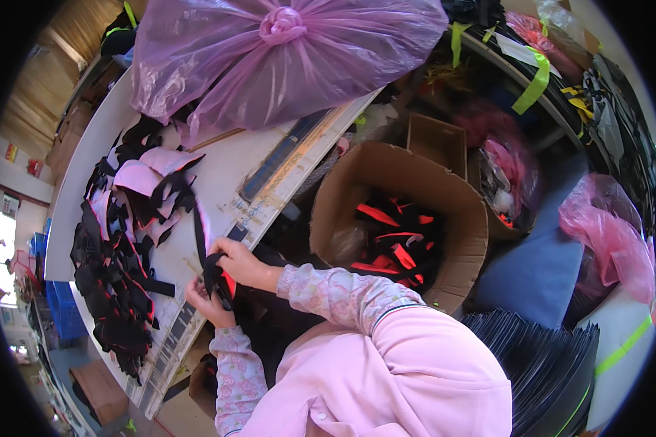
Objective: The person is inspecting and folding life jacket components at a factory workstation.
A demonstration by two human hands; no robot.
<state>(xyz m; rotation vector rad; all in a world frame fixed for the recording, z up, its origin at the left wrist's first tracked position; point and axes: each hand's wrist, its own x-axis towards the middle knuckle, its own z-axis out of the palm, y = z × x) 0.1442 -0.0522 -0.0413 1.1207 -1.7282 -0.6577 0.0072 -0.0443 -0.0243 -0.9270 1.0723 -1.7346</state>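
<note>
Both my hands are closed on a black fabric piece point(213, 273) with a bright red-orange side, at the near edge of the white table. My right hand point(240, 264) pinches it from above, and my left hand point(208, 303) grips its lower end. A narrow black strip point(199, 229) stretches from my right hand up toward the heap on the table. That heap of cut fabric pieces point(113, 280), black with red-orange edges, lies to the left of my hands. Pale pink pieces point(140, 177) lie at its far end.
A big knotted purple plastic bag point(284, 65) covers the table's far end. Right of the table stands an open cardboard box point(452, 240) holding black and red-orange pieces. A stack of thin black sheets point(539, 364) and a pink plastic bag point(608, 226) are at the right.
</note>
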